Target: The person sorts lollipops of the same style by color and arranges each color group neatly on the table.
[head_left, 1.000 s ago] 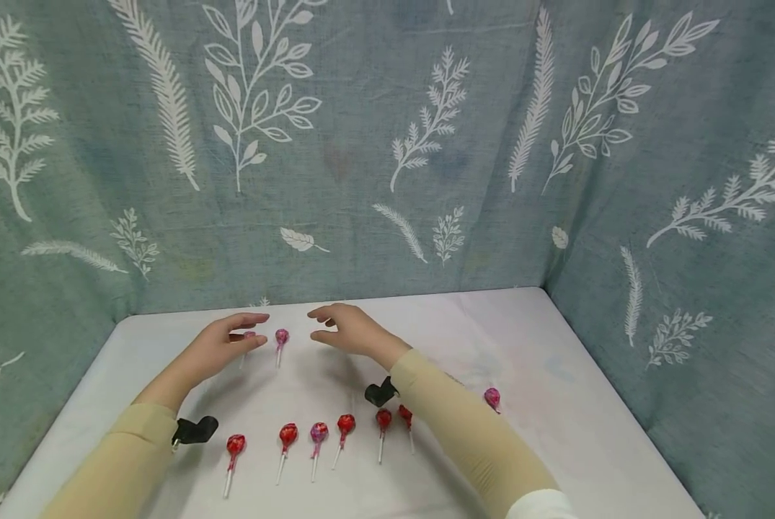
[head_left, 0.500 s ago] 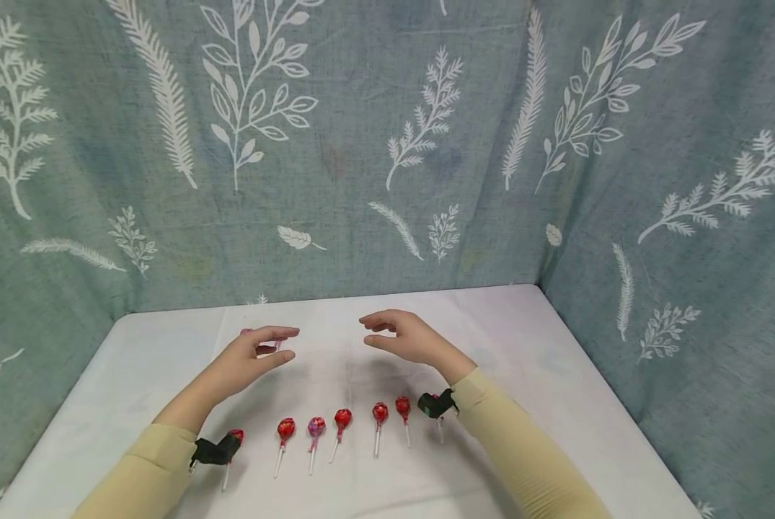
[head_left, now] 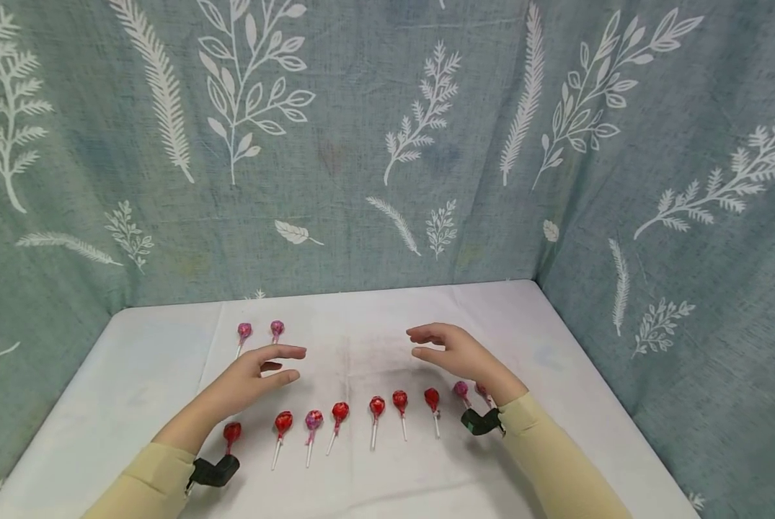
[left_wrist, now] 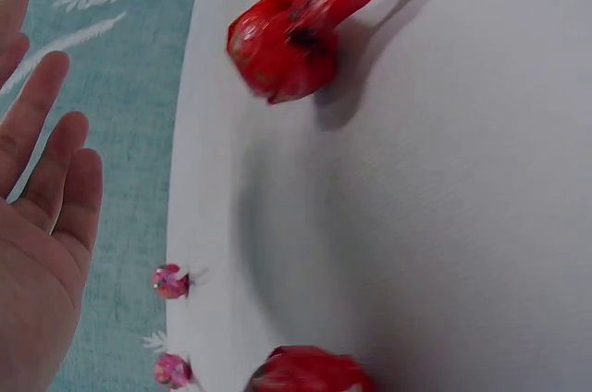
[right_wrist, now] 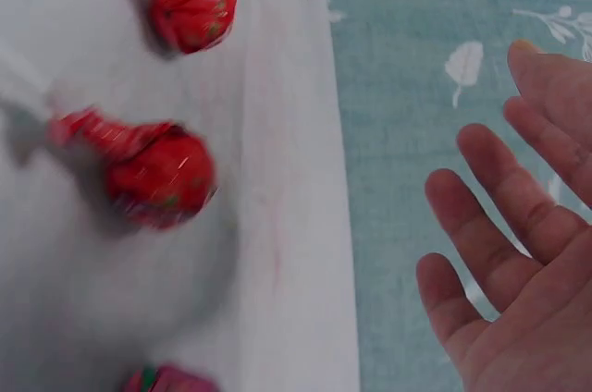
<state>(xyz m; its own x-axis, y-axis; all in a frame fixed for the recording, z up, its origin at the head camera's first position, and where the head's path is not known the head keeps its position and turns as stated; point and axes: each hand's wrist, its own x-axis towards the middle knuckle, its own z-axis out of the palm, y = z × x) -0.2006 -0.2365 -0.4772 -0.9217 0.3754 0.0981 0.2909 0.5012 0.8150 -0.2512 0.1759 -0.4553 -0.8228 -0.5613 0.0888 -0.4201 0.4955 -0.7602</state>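
Note:
My left hand point(head_left: 247, 382) hovers over the left part of the table with fingers extended and thumb apart, holding nothing. Just beyond it lie two pink-wrapped lollipops, one left point(head_left: 244, 330) and one right point(head_left: 277, 328). Below its wrist is a red lollipop point(head_left: 232, 432). My right hand point(head_left: 458, 355), likewise holding nothing, is raised over the right side, its fingers gently bent. Under that forearm lie a purple-pink lollipop point(head_left: 461, 390) and another, partly hidden lollipop point(head_left: 481, 389). In the right wrist view, a red lollipop point(right_wrist: 162, 175) lies left of the fingers.
Several red lollipops, among them one in the middle point(head_left: 377, 407), and a purple-red one point(head_left: 313, 419) form a loose row, sticks towards me. The white tabletop point(head_left: 361, 476) ends at a leaf-patterned green curtain point(head_left: 335, 252). Each wrist wears a black camera point(head_left: 215, 472).
Both hands have moved rightward and somewhat nearer, the right one much farther, widening the gap between them. The two back pink lollipops now show more fully. No lollipop was taken.

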